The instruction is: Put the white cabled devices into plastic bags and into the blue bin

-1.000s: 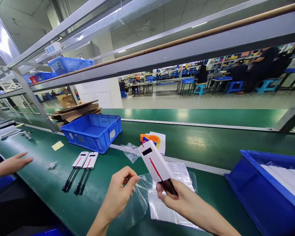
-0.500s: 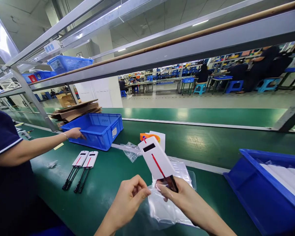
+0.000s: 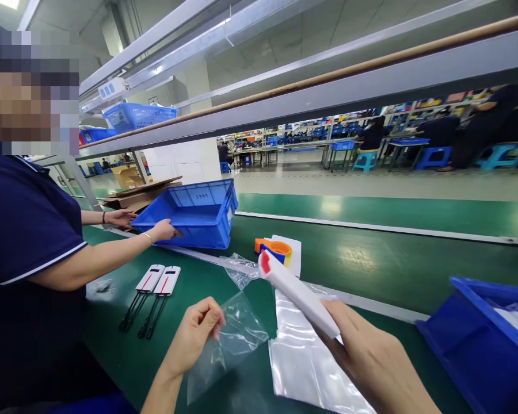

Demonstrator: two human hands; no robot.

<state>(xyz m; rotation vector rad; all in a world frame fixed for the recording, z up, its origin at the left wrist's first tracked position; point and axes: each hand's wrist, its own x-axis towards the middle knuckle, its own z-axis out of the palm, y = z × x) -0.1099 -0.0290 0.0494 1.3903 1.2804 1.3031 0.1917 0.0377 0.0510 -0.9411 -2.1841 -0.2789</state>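
Sleeve (image 3: 297, 293) in right hand (image 3: 371, 356), clear bag (image 3: 231, 339) in left hand (image 3: 194, 336), over stack of bags (image 3: 302, 362).
The right hand is closed around the lower end of the white sleeve, which is seen edge-on and tilts up and leftward above the stack of bags on the green bench (image 3: 371, 264). The left hand, just left of the stack, pinches the upper edge of the clear bag between thumb and curled fingers, and the bag trails down to the bench. Further left of the stack lie two carded leads (image 3: 157, 282), side by side. Beyond the stack sits an orange tape dispenser (image 3: 274, 248). Beyond and left of it, a co-worker's hand (image 3: 164, 231) grips a tilted blue bin (image 3: 198, 215). Right of the stack stands a second blue bin (image 3: 479, 339).
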